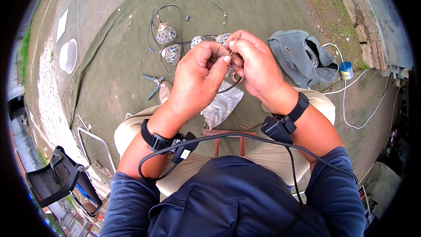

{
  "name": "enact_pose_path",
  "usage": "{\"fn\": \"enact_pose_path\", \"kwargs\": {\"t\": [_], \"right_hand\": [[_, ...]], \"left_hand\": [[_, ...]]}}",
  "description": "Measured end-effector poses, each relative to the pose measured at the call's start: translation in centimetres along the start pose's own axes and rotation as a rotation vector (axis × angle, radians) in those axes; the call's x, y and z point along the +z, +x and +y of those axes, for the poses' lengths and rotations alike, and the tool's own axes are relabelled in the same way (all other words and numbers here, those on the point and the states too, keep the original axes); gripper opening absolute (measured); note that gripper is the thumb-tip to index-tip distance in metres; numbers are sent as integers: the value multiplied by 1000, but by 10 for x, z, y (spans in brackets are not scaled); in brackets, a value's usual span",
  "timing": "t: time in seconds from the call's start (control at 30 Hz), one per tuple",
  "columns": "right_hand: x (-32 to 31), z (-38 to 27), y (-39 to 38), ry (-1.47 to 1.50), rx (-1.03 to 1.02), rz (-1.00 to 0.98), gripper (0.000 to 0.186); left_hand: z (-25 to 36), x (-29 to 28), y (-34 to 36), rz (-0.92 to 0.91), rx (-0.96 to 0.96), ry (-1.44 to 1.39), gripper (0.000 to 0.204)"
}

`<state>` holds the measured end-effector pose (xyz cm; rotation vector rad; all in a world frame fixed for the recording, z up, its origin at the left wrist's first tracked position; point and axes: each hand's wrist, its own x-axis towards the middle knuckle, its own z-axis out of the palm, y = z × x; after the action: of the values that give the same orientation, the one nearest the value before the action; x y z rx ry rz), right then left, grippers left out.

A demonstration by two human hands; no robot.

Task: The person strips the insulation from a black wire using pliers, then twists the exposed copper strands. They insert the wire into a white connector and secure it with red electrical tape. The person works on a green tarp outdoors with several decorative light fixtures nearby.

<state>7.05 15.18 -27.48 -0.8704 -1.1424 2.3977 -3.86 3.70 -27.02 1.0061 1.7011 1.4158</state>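
Observation:
My left hand [197, 79] and my right hand [256, 70] meet in the middle, fingers pinched on a thin wire [230, 54], whose end is mostly hidden by the fingertips. A black cable [228, 89] curves down from between the hands over a sheet of bubble wrap [219, 109]. Just beyond my hands lie several round mesh-like balls [165, 34] with blue bits and black leads, partly covered by my fingers. Pliers with teal handles [154, 90] lie left of my left hand. Black strapped devices [276, 127] are on both wrists, joined to cables.
A green tarp [250, 4] spreads beneath. A dark grey bag [291, 52] with coiled cord and a blue can [345, 70] sit at right, beside white cable. A red low stool [228, 131] is between my legs. A black chair [44, 180] stands lower left, a stone edge [360, 30] upper right.

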Motion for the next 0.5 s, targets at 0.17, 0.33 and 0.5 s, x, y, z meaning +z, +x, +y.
{"fn": "enact_pose_path", "kwargs": {"t": [0.17,0.33,0.5], "right_hand": [[-1,-2,-2,11,25,-37,13],[2,-2,-4,16,-1,-29,16],[-10,-6,-1,-183,-112,-154,19]], "left_hand": [[-5,-1,-1,-10,51,30,8],[7,-5,1,15,-25,31,9],[5,-16,5,74,-37,-10,9]]}}
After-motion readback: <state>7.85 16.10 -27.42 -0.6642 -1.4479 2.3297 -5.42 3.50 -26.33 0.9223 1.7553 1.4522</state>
